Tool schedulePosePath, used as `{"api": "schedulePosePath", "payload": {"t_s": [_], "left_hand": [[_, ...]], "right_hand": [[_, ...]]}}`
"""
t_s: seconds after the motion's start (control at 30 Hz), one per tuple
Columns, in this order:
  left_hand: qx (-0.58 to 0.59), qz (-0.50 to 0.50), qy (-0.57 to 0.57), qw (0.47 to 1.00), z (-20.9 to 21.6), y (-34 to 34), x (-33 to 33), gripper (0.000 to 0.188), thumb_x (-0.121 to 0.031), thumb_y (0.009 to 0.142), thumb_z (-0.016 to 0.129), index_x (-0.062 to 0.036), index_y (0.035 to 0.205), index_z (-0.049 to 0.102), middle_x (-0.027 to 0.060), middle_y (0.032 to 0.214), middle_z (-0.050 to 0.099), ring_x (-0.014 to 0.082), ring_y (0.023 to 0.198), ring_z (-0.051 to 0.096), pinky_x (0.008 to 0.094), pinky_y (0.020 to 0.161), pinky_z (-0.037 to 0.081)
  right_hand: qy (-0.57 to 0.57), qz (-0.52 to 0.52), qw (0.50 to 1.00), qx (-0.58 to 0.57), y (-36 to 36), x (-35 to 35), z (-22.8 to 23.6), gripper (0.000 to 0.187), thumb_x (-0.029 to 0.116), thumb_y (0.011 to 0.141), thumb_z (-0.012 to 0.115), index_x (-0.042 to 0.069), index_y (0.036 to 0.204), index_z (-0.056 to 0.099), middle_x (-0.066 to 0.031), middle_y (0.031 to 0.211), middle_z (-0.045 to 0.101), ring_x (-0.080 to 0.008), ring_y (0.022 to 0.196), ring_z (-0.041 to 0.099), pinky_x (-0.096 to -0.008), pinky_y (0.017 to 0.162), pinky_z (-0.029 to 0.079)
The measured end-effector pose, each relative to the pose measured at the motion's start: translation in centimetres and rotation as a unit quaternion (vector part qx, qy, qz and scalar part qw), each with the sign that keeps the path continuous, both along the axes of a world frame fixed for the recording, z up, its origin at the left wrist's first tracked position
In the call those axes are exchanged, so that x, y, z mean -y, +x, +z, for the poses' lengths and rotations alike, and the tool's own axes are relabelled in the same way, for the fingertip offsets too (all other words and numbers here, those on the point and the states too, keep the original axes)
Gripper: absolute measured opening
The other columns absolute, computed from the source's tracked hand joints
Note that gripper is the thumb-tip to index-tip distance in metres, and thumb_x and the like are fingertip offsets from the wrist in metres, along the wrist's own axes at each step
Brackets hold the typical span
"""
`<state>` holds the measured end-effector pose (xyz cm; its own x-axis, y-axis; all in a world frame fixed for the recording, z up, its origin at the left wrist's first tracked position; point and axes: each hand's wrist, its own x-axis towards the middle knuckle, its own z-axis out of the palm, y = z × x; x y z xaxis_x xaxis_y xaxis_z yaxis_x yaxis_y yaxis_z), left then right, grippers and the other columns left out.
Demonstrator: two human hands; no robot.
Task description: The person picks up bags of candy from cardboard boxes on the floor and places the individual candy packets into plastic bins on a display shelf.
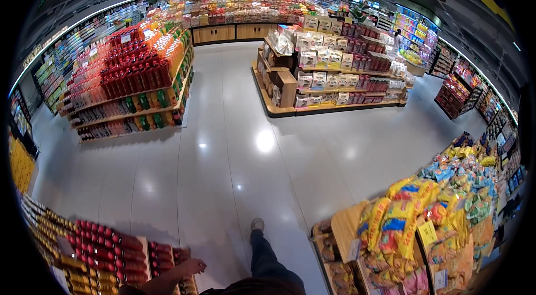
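Observation:
My left hand (191, 267) hangs low at the bottom of the head view, in front of a display of red-capped bottles (109, 247). Its fingers are loosely bent and a little apart, with nothing visible in them. Whether it touches the bottles is hard to tell; it seems apart from them. My right hand is out of view. One of my legs (265, 253), in dark trousers, is stretched forward on the pale tiled floor (223, 144).
Bottles are stacked on a tiered stand (131, 71) at the far left. A wooden shelf island (335, 71) holds packaged goods ahead to the right. Yellow snack bags (393, 217) fill a display at the near right. Wooden cabinets (215, 33) stand at the back.

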<state>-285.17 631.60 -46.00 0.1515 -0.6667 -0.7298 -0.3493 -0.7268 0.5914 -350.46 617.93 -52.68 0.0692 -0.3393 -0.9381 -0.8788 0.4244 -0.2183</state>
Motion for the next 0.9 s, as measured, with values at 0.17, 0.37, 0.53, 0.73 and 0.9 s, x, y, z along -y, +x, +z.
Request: {"api": "schedulePosePath", "payload": {"t_s": [0.17,0.37,0.53,0.73,0.9], "left_hand": [[0.144,-0.23,0.048,0.961,-4.1,18.8,8.3,0.035,-0.029,0.085,0.065,-0.004,0.109,0.068,0.0127,0.099,0.07,0.025,0.09,0.068,0.0375,0.082,0.054],[0.009,-0.063,0.126,0.99,1.6,31.0,24.3,0.034,-0.029,0.093,0.058,-0.0063,0.118,0.065,0.0085,0.105,0.072,0.0202,0.089,0.07,0.0347,0.077,0.056],[-0.001,0.033,0.075,0.997,1.8,44.8,38.3,0.032,-0.029,0.088,0.059,-0.0085,0.11,0.07,0.0095,0.095,0.073,0.0205,0.085,0.071,0.0334,0.079,0.055],[0.125,-0.141,0.074,0.979,-6.2,70.8,44.1,0.032,-0.035,0.087,0.057,-0.0137,0.108,0.071,0.0116,0.107,0.07,0.0321,0.095,0.067,0.0404,0.087,0.051],[0.064,-0.21,0.092,0.971,-1.8,86.2,66.7,0.03,-0.03,0.087,0.05,-0.0094,0.09,0.071,0.0084,0.092,0.072,0.0252,0.086,0.069,0.0385,0.077,0.053]], "right_hand": [[-0.054,0.018,0.994,0.091,24.1,18.3,-5.8,0.03,0.031,0.084,0.057,0.005,0.075,0.069,-0.0118,0.072,0.068,-0.0288,0.069,0.065,-0.0423,0.067,0.051],[-0.381,0.021,0.896,0.227,60.2,54.9,5.7,0.04,0.042,0.091,0.054,0.006,0.091,0.07,-0.0127,0.077,0.068,-0.0249,0.07,0.065,-0.0413,0.068,0.05],[-0.329,-0.011,0.853,0.405,85.6,78.6,22.5,0.025,0.024,0.096,0.055,0.003,0.108,0.063,-0.0058,0.087,0.069,-0.0125,0.074,0.061,-0.0278,0.067,0.05],[-0.367,0.016,0.873,0.321,103.8,84.8,13.0,0.026,0.026,0.094,0.056,0.002,0.095,0.067,-0.0077,0.079,0.068,-0.0154,0.07,0.064,-0.0311,0.067,0.052],[-0.086,0.028,0.994,0.058,88.3,75.7,-5.4,0.037,0.035,0.09,0.059,0.005,0.11,0.068,-0.0082,0.091,0.07,-0.0197,0.079,0.066,-0.0382,0.07,0.054]]}}
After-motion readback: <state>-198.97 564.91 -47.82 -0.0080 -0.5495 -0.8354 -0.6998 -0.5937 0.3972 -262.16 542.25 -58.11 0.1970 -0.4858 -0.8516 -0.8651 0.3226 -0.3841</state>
